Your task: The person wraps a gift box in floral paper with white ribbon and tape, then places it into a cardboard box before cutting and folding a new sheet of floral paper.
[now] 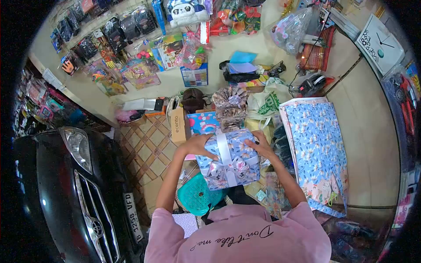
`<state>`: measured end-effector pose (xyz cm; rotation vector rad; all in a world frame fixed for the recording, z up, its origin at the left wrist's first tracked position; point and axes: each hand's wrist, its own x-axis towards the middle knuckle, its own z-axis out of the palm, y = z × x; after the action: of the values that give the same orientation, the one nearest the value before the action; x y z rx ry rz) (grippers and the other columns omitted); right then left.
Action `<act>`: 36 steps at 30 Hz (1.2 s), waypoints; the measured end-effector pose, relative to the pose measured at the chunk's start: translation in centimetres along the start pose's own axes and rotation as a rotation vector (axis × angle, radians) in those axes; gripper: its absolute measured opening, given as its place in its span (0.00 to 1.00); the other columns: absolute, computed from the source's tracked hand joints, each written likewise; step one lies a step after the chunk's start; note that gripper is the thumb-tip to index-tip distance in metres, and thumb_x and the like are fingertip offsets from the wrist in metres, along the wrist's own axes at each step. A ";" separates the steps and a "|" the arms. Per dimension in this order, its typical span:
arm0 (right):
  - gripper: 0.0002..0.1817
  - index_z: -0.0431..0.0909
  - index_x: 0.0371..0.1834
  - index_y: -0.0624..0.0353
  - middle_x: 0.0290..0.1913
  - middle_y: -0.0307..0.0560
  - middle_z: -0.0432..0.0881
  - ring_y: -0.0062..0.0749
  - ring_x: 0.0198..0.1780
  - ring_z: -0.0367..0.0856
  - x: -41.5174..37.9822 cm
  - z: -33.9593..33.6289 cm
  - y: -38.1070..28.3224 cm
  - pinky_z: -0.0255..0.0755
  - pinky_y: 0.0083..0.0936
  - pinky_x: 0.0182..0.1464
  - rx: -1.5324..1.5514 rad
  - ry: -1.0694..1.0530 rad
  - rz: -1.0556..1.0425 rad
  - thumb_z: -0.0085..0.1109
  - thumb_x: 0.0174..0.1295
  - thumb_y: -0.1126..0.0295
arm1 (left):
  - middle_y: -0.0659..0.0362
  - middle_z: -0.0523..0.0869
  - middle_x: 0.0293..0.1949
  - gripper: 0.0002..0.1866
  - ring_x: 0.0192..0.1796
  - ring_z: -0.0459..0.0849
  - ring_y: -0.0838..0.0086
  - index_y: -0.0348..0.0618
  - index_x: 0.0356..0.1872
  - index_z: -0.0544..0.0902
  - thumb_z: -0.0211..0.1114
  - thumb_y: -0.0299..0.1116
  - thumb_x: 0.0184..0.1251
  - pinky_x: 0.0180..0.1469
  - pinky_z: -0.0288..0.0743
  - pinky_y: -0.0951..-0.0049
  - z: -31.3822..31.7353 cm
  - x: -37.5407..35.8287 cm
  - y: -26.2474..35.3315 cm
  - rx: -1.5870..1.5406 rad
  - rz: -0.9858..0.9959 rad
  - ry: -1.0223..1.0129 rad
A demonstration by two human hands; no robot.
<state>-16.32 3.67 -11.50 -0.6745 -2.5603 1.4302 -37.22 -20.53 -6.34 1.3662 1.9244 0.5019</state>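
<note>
A gift box (240,151) in blue floral paper is held in front of me, tied with white ribbon (223,149). On its front side sits a floral bow (232,168). My left hand (198,146) grips the upper left edge, thumb on top. My right hand (262,147) clasps the upper right edge, with its thumb over the paper. The fingers under both sides are partly hidden. A teal plastic stool (197,195) is below the box, and a rainbow-printed blue package (204,122) lies just beyond it.
Floral gift bags or sheets (315,144) stand to the right. A cardboard box (178,126) and a ruffled brown floral item (230,105) lie ahead. A black car (74,197) is close on the left. Packaged goods (116,35) hang on the wall; a white clock (380,44) is at right.
</note>
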 end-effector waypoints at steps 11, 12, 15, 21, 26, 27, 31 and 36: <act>0.70 0.39 0.76 0.63 0.73 0.66 0.50 0.58 0.75 0.48 1.4 -4.6 -12.1 0.43 0.45 0.74 -0.501 -0.166 -0.591 0.75 0.37 0.41 | 0.43 0.73 0.55 0.59 0.62 0.70 0.48 0.37 0.68 0.62 0.80 0.52 0.30 0.74 0.46 0.47 0.6 1.5 3.0 0.509 0.234 0.568; 0.70 0.37 0.76 0.62 0.73 0.67 0.50 0.59 0.74 0.48 1.9 -4.0 -12.2 0.44 0.45 0.74 -0.561 -0.218 -0.588 0.75 0.35 0.42 | 0.43 0.73 0.55 0.58 0.62 0.70 0.49 0.38 0.68 0.62 0.80 0.51 0.30 0.74 0.45 0.47 0.5 1.8 2.7 0.509 0.222 0.590; 0.71 0.40 0.76 0.62 0.72 0.69 0.51 0.61 0.74 0.50 4.2 -2.1 -11.0 0.47 0.48 0.73 -0.769 -0.281 -0.516 0.78 0.31 0.45 | 0.44 0.74 0.54 0.58 0.62 0.70 0.50 0.40 0.69 0.62 0.80 0.48 0.31 0.74 0.43 0.45 -0.3 2.4 1.7 0.499 0.217 0.617; 0.68 0.40 0.77 0.57 0.72 0.66 0.55 0.55 0.71 0.59 8.6 -1.3 -8.8 0.55 0.39 0.71 -0.456 -0.603 -0.539 0.77 0.33 0.54 | 0.44 0.73 0.58 0.59 0.64 0.70 0.49 0.41 0.69 0.62 0.82 0.46 0.29 0.75 0.38 0.43 -2.2 1.5 1.6 0.424 0.197 0.464; 0.64 0.47 0.75 0.64 0.65 0.67 0.68 0.56 0.63 0.71 9.7 0.9 -6.9 0.64 0.35 0.65 -0.327 -0.420 -0.481 0.76 0.33 0.53 | 0.45 0.69 0.62 0.55 0.68 0.64 0.48 0.49 0.70 0.62 0.79 0.49 0.36 0.73 0.44 0.44 -0.8 2.8 -3.5 0.348 0.151 0.650; 0.63 0.49 0.74 0.66 0.62 0.68 0.71 0.57 0.62 0.73 9.9 1.5 -6.6 0.66 0.35 0.63 -0.302 -0.374 -0.456 0.76 0.34 0.52 | 0.44 0.68 0.63 0.52 0.69 0.63 0.48 0.45 0.70 0.62 0.78 0.47 0.39 0.72 0.46 0.46 -0.8 2.4 -3.7 0.298 0.101 0.804; 0.63 0.54 0.71 0.72 0.54 0.71 0.77 0.52 0.54 0.79 10.8 1.6 -5.8 0.70 0.34 0.57 -0.286 -0.274 -0.142 0.77 0.35 0.45 | 0.42 0.70 0.61 0.37 0.66 0.65 0.49 0.36 0.65 0.66 0.72 0.36 0.55 0.67 0.58 0.56 0.9 -0.2 -5.8 -0.021 -0.094 1.246; 0.63 0.57 0.67 0.78 0.52 0.70 0.79 0.52 0.54 0.80 13.2 3.7 -4.2 0.71 0.35 0.57 -0.281 -0.082 -0.143 0.77 0.34 0.43 | 0.44 0.74 0.56 0.30 0.60 0.71 0.51 0.35 0.61 0.68 0.69 0.32 0.58 0.64 0.62 0.59 9.2 -0.9 -12.9 -0.238 -0.276 1.300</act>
<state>-30.66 4.75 -11.30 -0.4616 -2.8397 1.0876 -38.68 -26.92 -20.78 0.5374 2.8045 1.6865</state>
